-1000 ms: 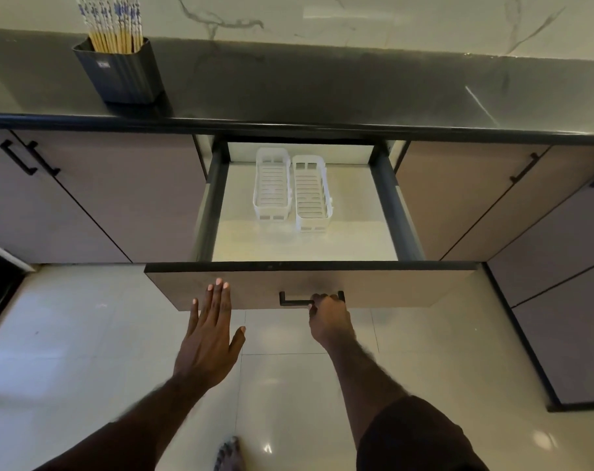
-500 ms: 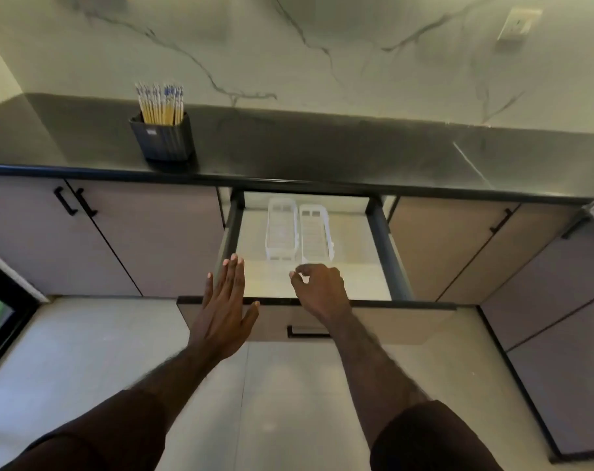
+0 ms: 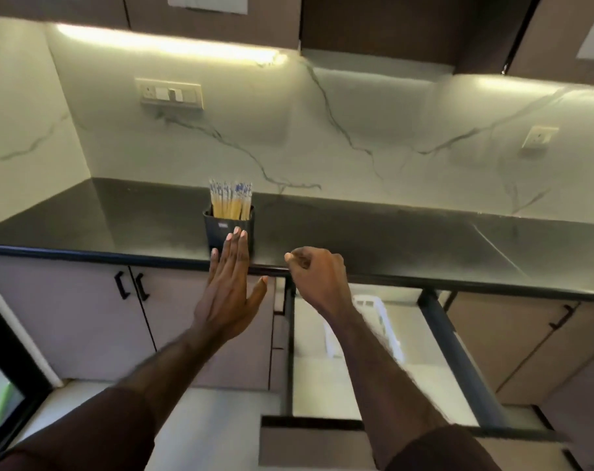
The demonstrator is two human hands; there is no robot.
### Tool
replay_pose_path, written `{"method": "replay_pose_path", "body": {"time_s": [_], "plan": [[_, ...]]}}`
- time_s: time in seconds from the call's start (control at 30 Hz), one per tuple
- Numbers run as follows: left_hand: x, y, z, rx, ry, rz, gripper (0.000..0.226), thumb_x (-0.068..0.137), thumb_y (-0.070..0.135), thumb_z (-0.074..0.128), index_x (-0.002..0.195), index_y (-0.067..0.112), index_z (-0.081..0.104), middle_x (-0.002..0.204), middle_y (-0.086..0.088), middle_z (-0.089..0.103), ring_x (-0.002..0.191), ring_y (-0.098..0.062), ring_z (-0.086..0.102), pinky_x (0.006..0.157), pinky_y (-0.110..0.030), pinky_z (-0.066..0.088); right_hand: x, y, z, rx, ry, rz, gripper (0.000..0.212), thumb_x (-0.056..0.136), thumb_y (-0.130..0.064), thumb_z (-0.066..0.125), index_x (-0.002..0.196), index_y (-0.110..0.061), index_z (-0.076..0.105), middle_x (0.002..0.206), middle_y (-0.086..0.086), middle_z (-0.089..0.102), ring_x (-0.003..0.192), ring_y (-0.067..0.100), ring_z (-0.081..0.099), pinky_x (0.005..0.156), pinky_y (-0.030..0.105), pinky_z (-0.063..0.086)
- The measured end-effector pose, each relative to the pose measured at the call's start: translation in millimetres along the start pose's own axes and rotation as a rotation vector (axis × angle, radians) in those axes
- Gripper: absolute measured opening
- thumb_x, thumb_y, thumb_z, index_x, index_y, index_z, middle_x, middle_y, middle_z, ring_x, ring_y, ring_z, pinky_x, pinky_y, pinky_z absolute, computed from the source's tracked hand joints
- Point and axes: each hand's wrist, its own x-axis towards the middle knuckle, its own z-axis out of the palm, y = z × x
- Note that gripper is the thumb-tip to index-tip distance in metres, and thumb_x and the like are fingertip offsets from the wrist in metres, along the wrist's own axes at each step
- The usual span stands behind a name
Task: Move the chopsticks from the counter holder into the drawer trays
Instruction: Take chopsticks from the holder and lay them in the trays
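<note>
A bundle of yellow chopsticks [image 3: 231, 201] with blue-patterned tops stands upright in a black holder [image 3: 219, 229] on the dark counter [image 3: 390, 246]. My left hand [image 3: 229, 294] is raised flat with fingers straight, its fingertips overlapping the holder's front. My right hand [image 3: 317, 277] hovers at the counter edge right of the holder, fingers loosely curled and holding nothing. Below, the drawer [image 3: 465, 365] is pulled out. White slotted trays [image 3: 387, 328] lie inside it, partly hidden by my right forearm.
Closed cabinet doors with black handles [image 3: 130, 285] flank the drawer. The drawer front [image 3: 309, 443] juts out toward me over the pale floor. Marble backsplash with sockets [image 3: 169, 93] rises behind the counter, and upper cabinets hang overhead.
My right hand let go of the drawer handle and rose to the counter edge. My left hand lifted toward the holder. The view tilted upward.
</note>
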Motion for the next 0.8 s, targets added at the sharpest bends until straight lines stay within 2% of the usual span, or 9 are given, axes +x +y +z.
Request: {"method": "replay_pose_path", "body": {"time_s": [0.13,0.33,0.47,0.67,0.8], "plan": [[36.0,-71.4,-35.6,-0.024,0.002,0.014,0.081,0.094,0.043,0.043,0.153,0.013,-0.005,0.162,-0.007,-0.003,0.15,-0.017,-0.005,0.122,-0.044,0.006,42.1,-48.7,39.5,0.047,0.032,-0.016,0.031,0.091,-0.042,0.059,0.107,-0.02,0.073,0.097,-0.007,0.076,0.082,-0.001,0.064,0.07,0.007,0.041],[90.2,-147.7,-50.2,-0.073,0.016,0.023,0.083,0.092,0.039,0.046,0.15,0.019,-0.01,0.162,-0.005,-0.002,0.15,-0.018,0.0,0.122,-0.045,0.009,102.0,-84.8,93.1,0.079,0.024,-0.009,0.03,0.093,-0.036,0.06,0.115,-0.019,0.07,0.102,-0.006,0.074,0.074,-0.006,0.061,0.06,0.001,0.038],[123.5,-181.6,-34.5,-0.063,0.026,0.017,0.08,0.093,0.039,0.043,0.152,0.018,-0.006,0.161,-0.003,-0.001,0.149,-0.015,-0.001,0.122,-0.043,0.001,142.3,-79.4,129.5,0.064,0.012,0.004,0.029,0.092,-0.035,0.062,0.116,-0.019,0.069,0.101,-0.008,0.074,0.067,-0.012,0.056,0.048,0.0,0.038],[187.1,-237.8,6.6,-0.039,0.019,0.039,0.077,0.096,0.037,0.046,0.151,0.023,-0.007,0.16,0.002,-0.004,0.149,-0.012,-0.004,0.12,-0.037,-0.005,220.6,-56.5,192.9,0.095,-0.018,0.015,0.027,0.092,-0.032,0.062,0.115,-0.019,0.069,0.105,-0.005,0.074,0.083,0.0,0.066,0.063,0.005,0.046],[235.7,-271.9,36.5,-0.048,0.001,-0.012,0.076,0.097,0.028,0.051,0.148,0.026,-0.004,0.158,0.004,0.0,0.149,-0.013,-0.001,0.12,-0.04,-0.001,276.0,-42.6,227.3,0.121,-0.077,0.032,0.026,0.093,-0.032,0.061,0.115,-0.022,0.068,0.104,-0.005,0.073,0.08,0.0,0.065,0.065,0.01,0.051]]}}
